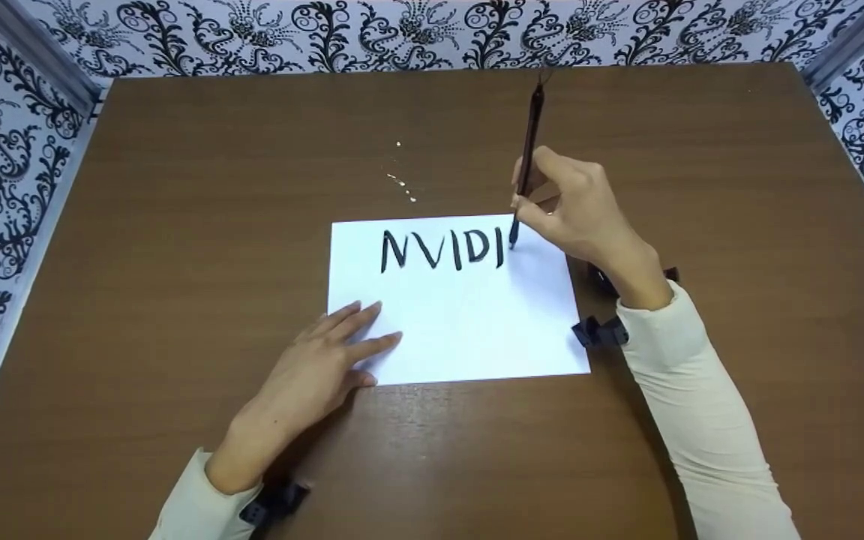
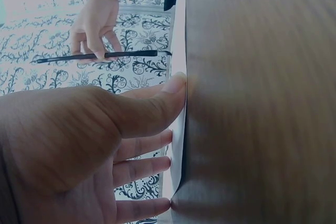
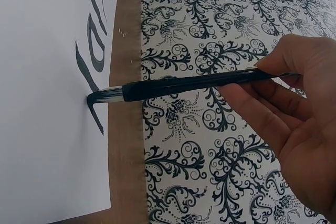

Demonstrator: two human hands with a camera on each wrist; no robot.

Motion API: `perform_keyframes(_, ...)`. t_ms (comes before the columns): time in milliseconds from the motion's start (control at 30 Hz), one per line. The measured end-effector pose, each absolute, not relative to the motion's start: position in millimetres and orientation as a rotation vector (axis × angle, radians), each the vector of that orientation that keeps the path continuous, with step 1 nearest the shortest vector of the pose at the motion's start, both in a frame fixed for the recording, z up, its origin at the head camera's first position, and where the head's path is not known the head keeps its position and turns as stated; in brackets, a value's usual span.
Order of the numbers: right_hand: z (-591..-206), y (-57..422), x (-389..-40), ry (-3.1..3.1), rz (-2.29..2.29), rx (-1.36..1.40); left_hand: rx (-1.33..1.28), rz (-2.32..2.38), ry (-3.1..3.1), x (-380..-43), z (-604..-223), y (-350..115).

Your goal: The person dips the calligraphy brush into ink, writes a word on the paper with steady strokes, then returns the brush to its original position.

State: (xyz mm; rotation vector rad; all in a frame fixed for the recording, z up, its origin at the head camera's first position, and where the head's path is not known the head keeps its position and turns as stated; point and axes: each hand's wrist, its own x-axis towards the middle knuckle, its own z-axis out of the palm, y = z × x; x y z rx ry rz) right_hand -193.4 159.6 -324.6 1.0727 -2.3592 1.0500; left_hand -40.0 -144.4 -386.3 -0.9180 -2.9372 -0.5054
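A white sheet of paper (image 1: 462, 322) lies on the brown table, with the black painted letters "NVIDI" (image 1: 443, 250) across its upper part. My right hand (image 1: 578, 199) pinches a dark paintbrush (image 1: 530, 139) between thumb and fingers above the sheet's upper right. Black, wet bristles (image 3: 100, 97) bend at the paper beside or on the last letter's stroke in the right wrist view. With fingers spread, my left hand (image 1: 319, 367) rests on the lower left corner of the sheet. Its thumb (image 2: 170, 90) touches the paper's near edge in the left wrist view.
Several small pale specks (image 1: 402, 184) mark the table (image 1: 199, 225) beyond the sheet. Black and white patterned covering (image 1: 417, 34) lies behind and along both sides. Dark wrist mounts (image 1: 601, 331) are on both sleeves; the right one sits near the paper's right edge.
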Motion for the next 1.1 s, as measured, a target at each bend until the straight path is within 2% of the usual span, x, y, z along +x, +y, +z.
perform_keyframes(867,-318,153,-185,-2.385,1.053,1.166,-0.909,-0.515,-2.942,-40,-386,-145)
perform_keyframes(1100,-291,148,-166,-2.349,1.175,1.095,-0.908,-0.511,-2.947,-40,-386,-144)
